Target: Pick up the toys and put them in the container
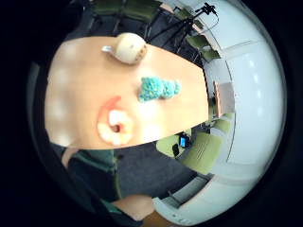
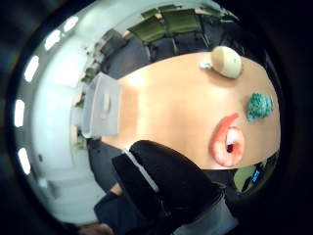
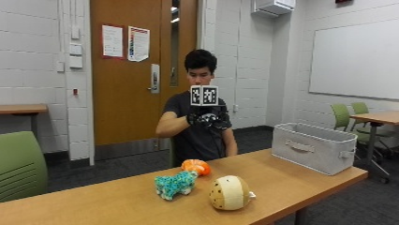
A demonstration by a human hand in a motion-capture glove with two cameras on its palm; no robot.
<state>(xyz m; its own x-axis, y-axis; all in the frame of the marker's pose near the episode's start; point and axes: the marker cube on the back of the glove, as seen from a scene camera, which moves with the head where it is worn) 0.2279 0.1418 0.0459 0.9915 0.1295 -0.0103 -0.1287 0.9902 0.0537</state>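
Your gloved hand (image 3: 209, 119) is up high, holding nothing; I cannot tell its fingers. Reach down to the orange toy (image 3: 195, 167) near the desk's (image 3: 293, 187) back edge.

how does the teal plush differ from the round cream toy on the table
The teal plush toy is shaggy and long-bodied, while the cream round toy is smooth and egg-shaped with small dark dots. The teal plush toy lies right beside the orange toy; the cream round toy sits apart, nearer the table's front edge. Both rest on the table, outside the grey container, untouched.
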